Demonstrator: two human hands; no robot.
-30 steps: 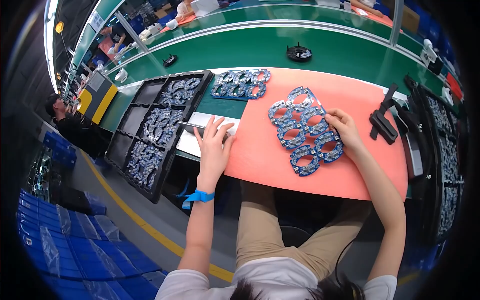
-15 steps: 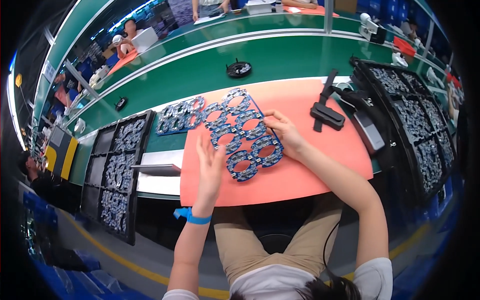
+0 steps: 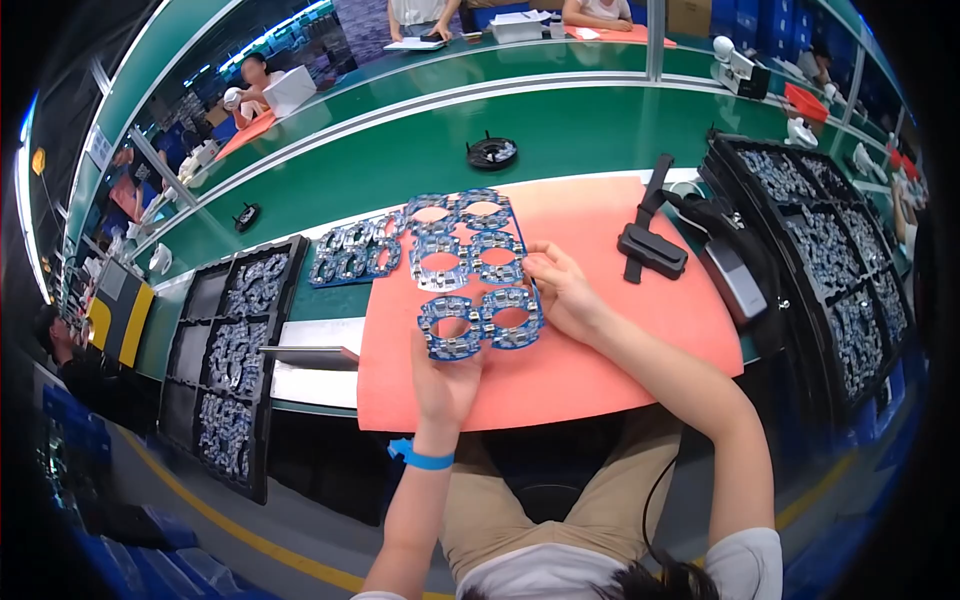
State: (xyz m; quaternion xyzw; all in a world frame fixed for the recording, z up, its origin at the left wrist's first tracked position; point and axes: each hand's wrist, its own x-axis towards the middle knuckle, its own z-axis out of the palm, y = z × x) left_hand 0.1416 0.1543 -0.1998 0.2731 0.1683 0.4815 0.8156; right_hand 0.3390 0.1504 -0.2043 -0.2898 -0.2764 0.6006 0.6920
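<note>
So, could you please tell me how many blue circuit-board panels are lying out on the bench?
2: one large panel on the orange mat, held by the left hand and right hand; a smaller panel beside it. More may sit in trays.

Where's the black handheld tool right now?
In the head view, the black handheld tool lies on the orange mat, right of the blue circuit-board panel, beyond the right hand.
</note>
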